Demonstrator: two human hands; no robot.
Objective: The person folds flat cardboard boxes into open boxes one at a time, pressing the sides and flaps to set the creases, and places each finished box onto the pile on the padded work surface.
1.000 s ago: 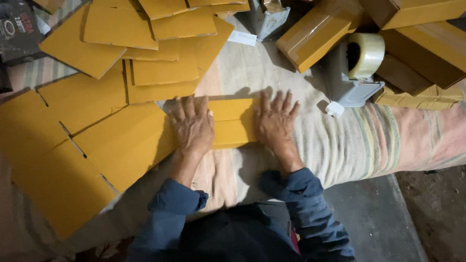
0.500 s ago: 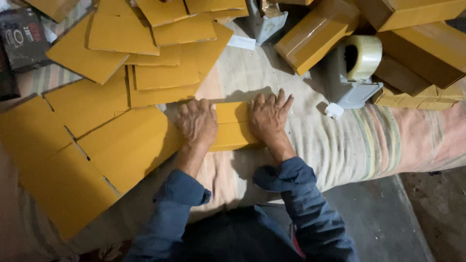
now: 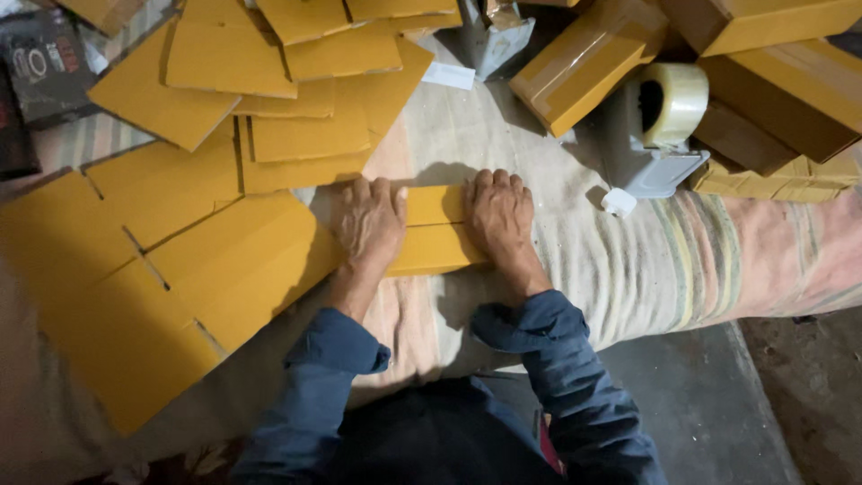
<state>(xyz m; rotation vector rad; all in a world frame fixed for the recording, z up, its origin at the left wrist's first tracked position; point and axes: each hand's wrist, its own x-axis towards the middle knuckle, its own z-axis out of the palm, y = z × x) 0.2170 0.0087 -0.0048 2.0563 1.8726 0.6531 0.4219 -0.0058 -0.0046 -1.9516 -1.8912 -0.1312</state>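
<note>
**Both palms pressing a folded yellow carton flat**

The person knelt at a padded surface covered with a striped cloth (image 3: 682, 260). The left hand (image 3: 370, 220) and the right hand (image 3: 499, 216) both lay open, palms down, fingers stretched forward, on a small flat yellow cardboard carton (image 3: 435, 235). Neither hand gripped anything; they only pressed. The carton lay on the cloth directly in front of the person, between the two hands, with a crease running across it.

To my judgement, a good press here needed equal weight from both palms along the crease, and the edges kept in line, so that the fold became sharp and not crooked. The soft cloth under it could give way, so firm pressure was wise.

To the left lay a large pile of flat yellow cardboard blanks (image 3: 206, 260), touching the carton. Behind, near the right hand, stood a grey tape dispenser (image 3: 660, 135), and beyond it assembled taped boxes (image 3: 588, 63). The floor (image 3: 700, 404) was grey concrete.
</note>
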